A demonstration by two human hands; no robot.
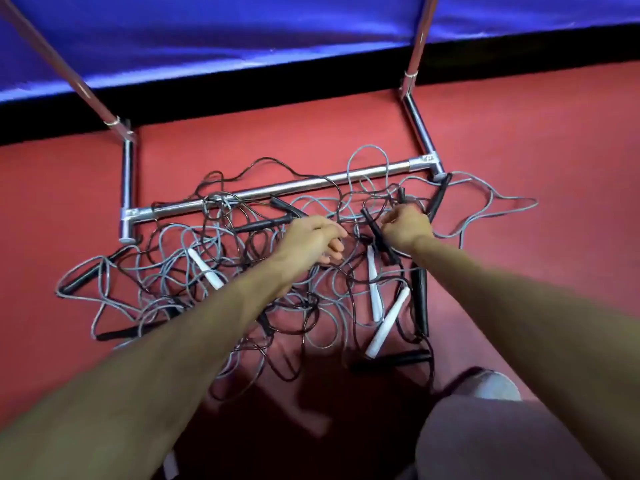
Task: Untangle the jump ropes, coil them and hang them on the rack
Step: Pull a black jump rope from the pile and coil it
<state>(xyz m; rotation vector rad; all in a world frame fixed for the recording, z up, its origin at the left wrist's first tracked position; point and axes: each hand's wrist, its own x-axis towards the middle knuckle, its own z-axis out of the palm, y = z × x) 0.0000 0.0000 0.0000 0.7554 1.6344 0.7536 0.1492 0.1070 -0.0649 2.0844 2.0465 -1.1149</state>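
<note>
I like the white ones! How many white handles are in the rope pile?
3: one left of the left hand, two side by side below the right hand. Others may hide under the ropes.

Red floor [519, 140] carries everything. Tangled jump ropes [242, 278], grey and black cords with black and white handles, lie in one heap on it. Chrome rack base [277, 190] rests on the floor, cords draped over its crossbar. Blue mat [242, 32] borders the far edge.
</note>
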